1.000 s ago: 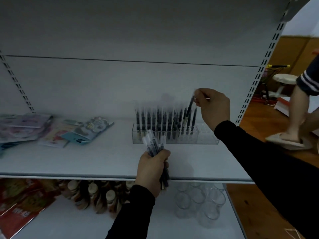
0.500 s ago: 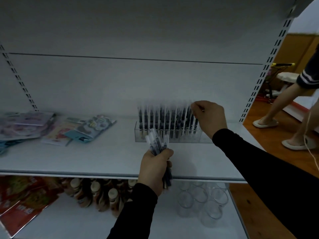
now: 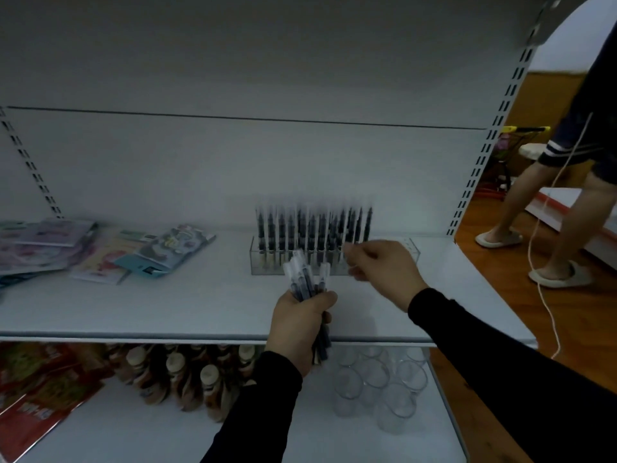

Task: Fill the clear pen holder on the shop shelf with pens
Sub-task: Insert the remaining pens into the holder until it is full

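A clear pen holder (image 3: 263,259) stands on the white shelf (image 3: 200,305), with several dark pens (image 3: 310,228) upright in it; its right end shows no pens. My left hand (image 3: 300,325) grips a bundle of pens (image 3: 305,279) with clear caps, held upright in front of the holder. My right hand (image 3: 380,269) hovers just right of the bundle, in front of the holder's right part, fingers loosely curled toward the bundle and holding nothing I can make out.
Flat stationery packs (image 3: 160,248) lie on the shelf's left side. Below are bottles (image 3: 187,375), clear cups (image 3: 377,382) and red packets (image 3: 36,396). A person's legs (image 3: 547,208) stand on the wooden floor at right, beside a white cord (image 3: 541,228).
My right hand set a pen into the holder, let go, and drew back down toward the bundle in my left hand. The person at right has stepped closer.
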